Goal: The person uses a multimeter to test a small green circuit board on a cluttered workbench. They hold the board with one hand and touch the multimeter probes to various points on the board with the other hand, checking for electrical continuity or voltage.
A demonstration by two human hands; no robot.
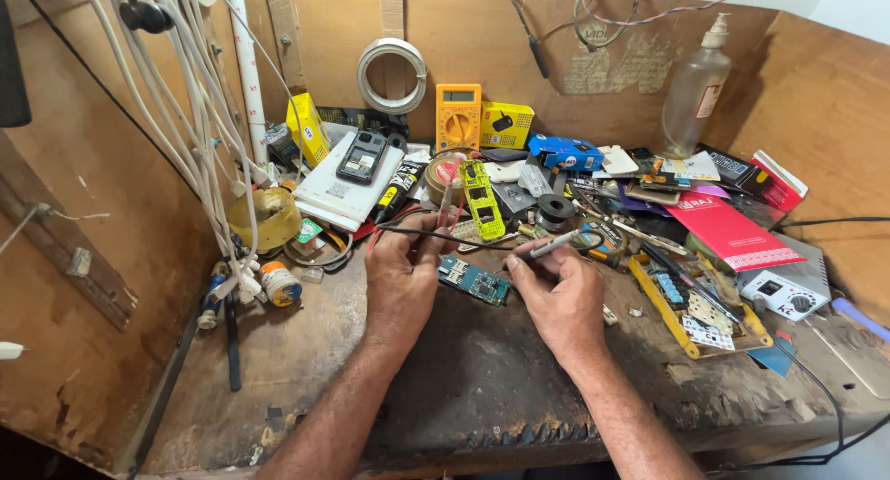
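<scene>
One teal circuit board lies mid-workbench, long axis running left-right, slightly tilted, betw. both hands. Left hand is palm-down, fingers pinching thin red and black wires. Right hand grips one soldering iron, tip pointing upper-right toward back edge. Two forearms come in from front edge.

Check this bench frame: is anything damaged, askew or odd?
Yes. The workbench's front edge is chipped and charred black. A phone lies with no back cover on a white box. Parts clutter the space behind both hands.
</scene>
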